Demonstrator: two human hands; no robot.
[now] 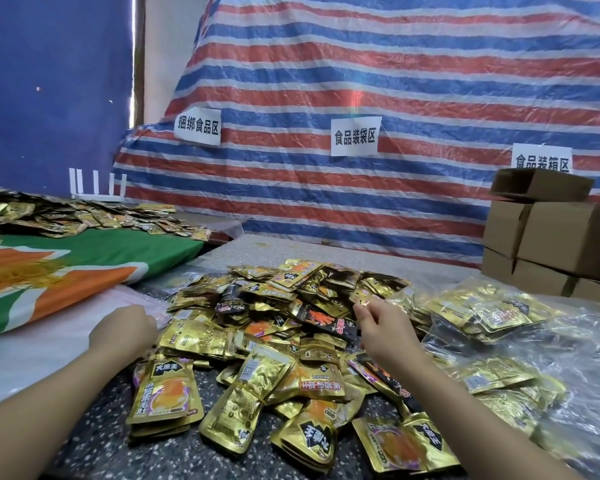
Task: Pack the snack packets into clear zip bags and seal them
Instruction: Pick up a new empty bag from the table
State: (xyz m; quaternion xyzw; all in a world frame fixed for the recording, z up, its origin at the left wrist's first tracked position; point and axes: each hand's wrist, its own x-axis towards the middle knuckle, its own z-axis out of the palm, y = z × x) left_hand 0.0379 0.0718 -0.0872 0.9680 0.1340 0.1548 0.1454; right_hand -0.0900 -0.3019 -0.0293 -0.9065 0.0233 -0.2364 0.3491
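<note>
A big heap of gold and black snack packets point(284, 327) covers the middle of the speckled table point(326, 251). My right hand point(385, 327) is over the heap's right side, its fingertips pinching a small gold packet point(363, 300). My left hand point(123, 329) lies at the heap's left edge with its back to the camera. Its fingers are curled out of sight by a thin sheet of clear plastic point(153, 315), and I cannot tell whether it holds anything. Clear zip bags filled with packets point(492, 313) lie to the right.
Stacked cardboard boxes point(551, 244) stand at the back right. A green, orange and white cloth point(84, 268) covers the left, with another spread of packets point(84, 216) behind it. A striped tarp point(395, 81) with paper labels hangs along the back.
</note>
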